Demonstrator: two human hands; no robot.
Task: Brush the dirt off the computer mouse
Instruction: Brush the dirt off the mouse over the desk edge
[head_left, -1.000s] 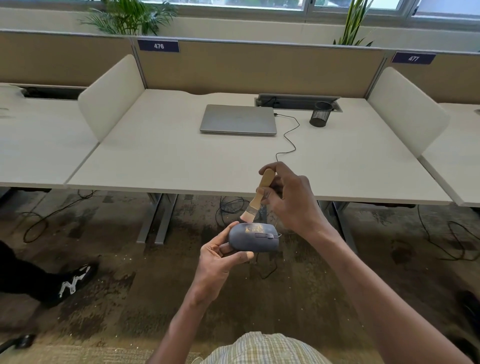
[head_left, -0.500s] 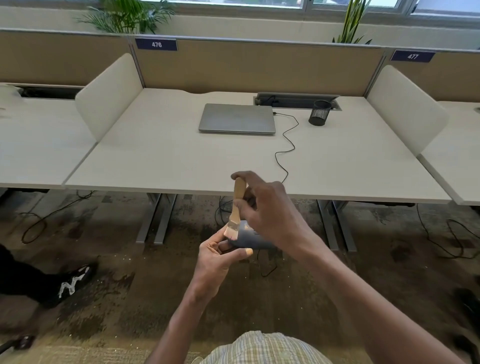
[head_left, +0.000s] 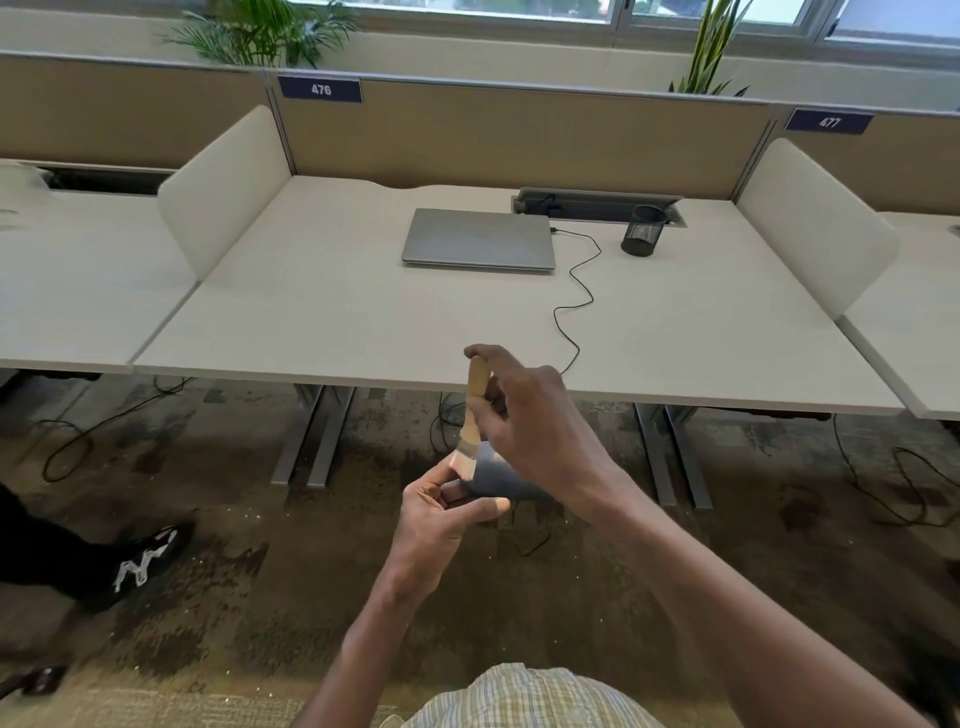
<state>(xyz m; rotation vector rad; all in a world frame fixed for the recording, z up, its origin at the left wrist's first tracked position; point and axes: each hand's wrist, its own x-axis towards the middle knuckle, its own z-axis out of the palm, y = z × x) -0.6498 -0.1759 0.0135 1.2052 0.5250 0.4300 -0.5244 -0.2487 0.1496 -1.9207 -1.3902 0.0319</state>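
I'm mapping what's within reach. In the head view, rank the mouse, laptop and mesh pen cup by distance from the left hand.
From the left hand:
1. Mouse, held in its fingers.
2. Laptop, desk centre, closed.
3. Mesh pen cup, back right of the laptop.

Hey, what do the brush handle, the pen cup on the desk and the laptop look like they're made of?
Brush: handle looks like pale unfinished wood, tan and matte; the bristles are blurred.
Pen cup: likely black metal mesh, since a fine grid shows on its wall.
Laptop: probably aluminium or silver-painted plastic, with a smooth grey lid and a soft sheen.
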